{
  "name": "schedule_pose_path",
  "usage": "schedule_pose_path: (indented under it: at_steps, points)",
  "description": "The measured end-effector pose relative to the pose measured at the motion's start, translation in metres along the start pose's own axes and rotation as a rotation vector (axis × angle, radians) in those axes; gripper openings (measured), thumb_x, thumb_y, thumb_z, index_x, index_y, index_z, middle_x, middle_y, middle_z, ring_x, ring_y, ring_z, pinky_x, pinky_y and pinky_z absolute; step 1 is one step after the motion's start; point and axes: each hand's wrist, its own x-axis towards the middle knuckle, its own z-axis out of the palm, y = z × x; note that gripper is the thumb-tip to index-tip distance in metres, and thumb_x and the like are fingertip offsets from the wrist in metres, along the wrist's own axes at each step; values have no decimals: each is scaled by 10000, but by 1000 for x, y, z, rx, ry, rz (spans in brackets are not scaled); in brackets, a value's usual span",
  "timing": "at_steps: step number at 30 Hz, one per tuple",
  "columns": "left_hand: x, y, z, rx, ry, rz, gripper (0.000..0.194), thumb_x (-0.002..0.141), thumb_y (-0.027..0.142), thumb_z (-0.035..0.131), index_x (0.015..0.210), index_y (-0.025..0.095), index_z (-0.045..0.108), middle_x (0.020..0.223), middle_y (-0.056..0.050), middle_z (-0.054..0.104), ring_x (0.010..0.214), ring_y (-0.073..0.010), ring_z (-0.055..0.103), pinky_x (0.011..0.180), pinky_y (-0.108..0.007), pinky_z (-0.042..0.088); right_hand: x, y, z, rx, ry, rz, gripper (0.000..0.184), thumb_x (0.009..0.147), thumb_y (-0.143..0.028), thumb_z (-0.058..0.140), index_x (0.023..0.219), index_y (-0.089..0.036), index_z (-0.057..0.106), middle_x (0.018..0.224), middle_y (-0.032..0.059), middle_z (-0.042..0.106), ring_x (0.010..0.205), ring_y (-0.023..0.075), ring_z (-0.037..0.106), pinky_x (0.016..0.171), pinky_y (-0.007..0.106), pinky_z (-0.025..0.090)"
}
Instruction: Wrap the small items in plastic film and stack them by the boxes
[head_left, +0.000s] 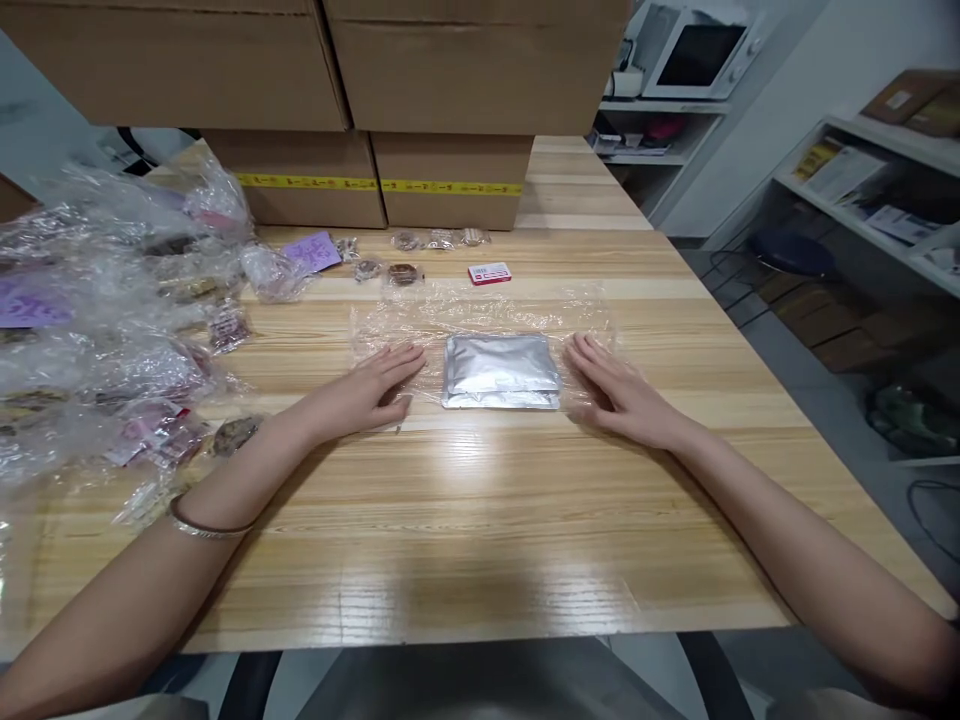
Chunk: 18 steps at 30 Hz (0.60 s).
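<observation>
A silver foil pouch (502, 370) lies flat on a sheet of clear plastic film (480, 305) spread over the wooden table. To the left of the pouch, my left hand (379, 388) rests flat on the film, fingers stretched out and pointing toward the pouch. On the other side, my right hand (619, 395) lies flat near the pouch's right edge, its fingers spread over the film. Neither hand holds anything. Just beyond the film sits a small red and white box (489, 273), with a small wrapped brown piece (403, 274) to its left.
Many clear plastic bags (150, 300) of packed goods cover the table's left side, with a purple card (312, 252) beside them. Stacked cardboard boxes (450, 160) stand at the back. Several small wrapped pieces (441, 239) lie before them. A microwave (697, 52) sits on shelves beyond.
</observation>
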Motion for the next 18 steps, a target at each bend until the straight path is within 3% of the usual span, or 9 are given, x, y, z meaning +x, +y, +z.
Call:
schedule_pose_path:
  at_steps: [3,6,11,14,18]
  points:
    - [-10,-13,-8,-45,19,-7,590,873,309,468,1446,173,491,1558,-68,407,1445,-227,375,1202,-374,301,-1,0,-9,61,-81,-151,818,835,-325,603,1572,-249,255,1625,59,212,1507,284,145,1217,567,129]
    - [-13,-19,-11,-67,30,-48,559,841,253,457,1390,206,552,1520,-36,469,1390,-218,460,1176,-374,351,-2,-2,-12,61,-82,-159,770,806,-202,570,1539,-261,344,1587,38,312,1480,265,256,1218,548,192]
    - [-15,-23,-17,-50,38,-93,562,830,268,469,1380,208,566,1498,-31,497,1359,-221,498,1170,-379,362,-7,-4,-8,-43,50,-107,530,902,-175,471,1427,-212,534,1481,62,492,1355,234,492,1161,461,395]
    - [-21,-30,-25,-25,13,-84,584,810,316,544,1385,218,570,1511,-34,480,1396,-242,450,1183,-391,337,-9,-3,-8,-128,52,-74,473,942,-211,452,1402,-232,561,1452,41,532,1330,227,521,1163,433,399]
    - [-25,-41,-30,-66,-6,-79,574,832,385,580,1388,243,575,1514,-27,471,1429,-253,402,1191,-410,318,-13,1,-14,-213,8,15,549,893,-113,446,1425,-209,536,1471,58,506,1314,259,535,1129,464,437]
